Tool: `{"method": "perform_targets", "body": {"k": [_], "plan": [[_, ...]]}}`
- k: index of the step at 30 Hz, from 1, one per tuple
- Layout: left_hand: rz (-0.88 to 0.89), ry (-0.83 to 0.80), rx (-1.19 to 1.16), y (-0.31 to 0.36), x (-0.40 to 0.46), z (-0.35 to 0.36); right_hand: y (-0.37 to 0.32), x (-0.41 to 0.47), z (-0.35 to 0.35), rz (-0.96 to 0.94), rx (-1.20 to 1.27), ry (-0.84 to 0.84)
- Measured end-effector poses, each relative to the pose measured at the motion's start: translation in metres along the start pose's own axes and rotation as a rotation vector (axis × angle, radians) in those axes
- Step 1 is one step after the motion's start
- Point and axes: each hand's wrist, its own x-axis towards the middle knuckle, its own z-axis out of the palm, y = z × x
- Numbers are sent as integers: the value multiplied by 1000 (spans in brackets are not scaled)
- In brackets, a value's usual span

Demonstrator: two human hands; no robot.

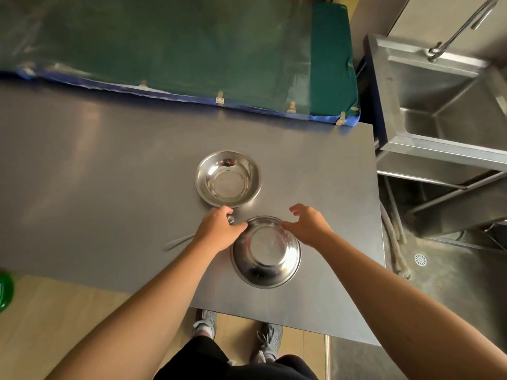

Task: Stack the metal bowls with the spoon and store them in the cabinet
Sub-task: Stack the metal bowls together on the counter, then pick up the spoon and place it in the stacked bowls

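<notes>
Two metal bowls stand apart on the steel table: the far bowl and the near bowl, both upright and empty. A metal spoon lies flat to the left of the near bowl, its head showing between my fingers and its middle hidden under my hand. My left hand hovers over the spoon with curled fingers, thumb at the near bowl's left rim. My right hand is spread open, fingertips at that bowl's far right rim. Neither hand grips anything.
A green padded mat lies beyond the table's far edge. A steel sink with a tap stands to the right. The table's near edge is close to my feet. A green object is at the left edge. No cabinet shows.
</notes>
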Motion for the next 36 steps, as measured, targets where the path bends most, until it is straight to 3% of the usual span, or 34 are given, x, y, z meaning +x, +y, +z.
{"method": "perform_targets", "body": {"k": [5,15,23,31,36], "plan": [[-108,-106,-78,-6,-6,13,24,-6,6,112,124,-91],[-286,-143,-233,-8,-7,35,48,-11,20,308,429,-168],[-311,-160,-287,-8,-3,40,48,-7,21,442,645,-213],[-370,-210,-553,15,-1,38,39,-6,-13,207,498,5],[-398,-380,-830,45,5,34,29,-17,-57,-59,254,183]]}}
